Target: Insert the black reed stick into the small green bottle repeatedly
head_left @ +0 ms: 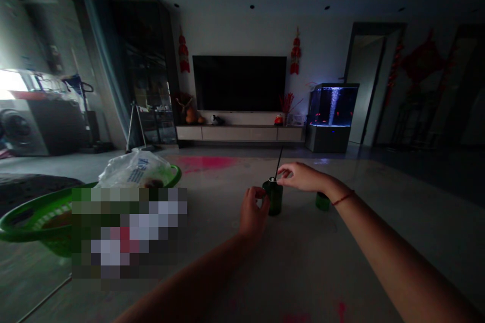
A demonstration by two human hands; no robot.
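Note:
A dark green glass bottle [276, 201] with a pale rim at its mouth stands upright on the glossy surface in front of me. My left hand [253, 216] is at its left side, with thumb and fingers curled against the glass. From the bottle's mouth a thin dark stick [279, 160] rises, leaning slightly right. My right hand [298, 176] pinches at the stick's lower part, just above the neck; its fingertips are small and dim here. To the right, partly behind my right wrist, is a second green container [322, 202].
A green plastic basket [49, 234] with a clear plastic bag [132, 169] stands on the left, next to a blurred-out patch. Pink smears mark the glossy surface. Farther back are a low cabinet [238, 133], a television [239, 83] and a lit fish tank [333, 106].

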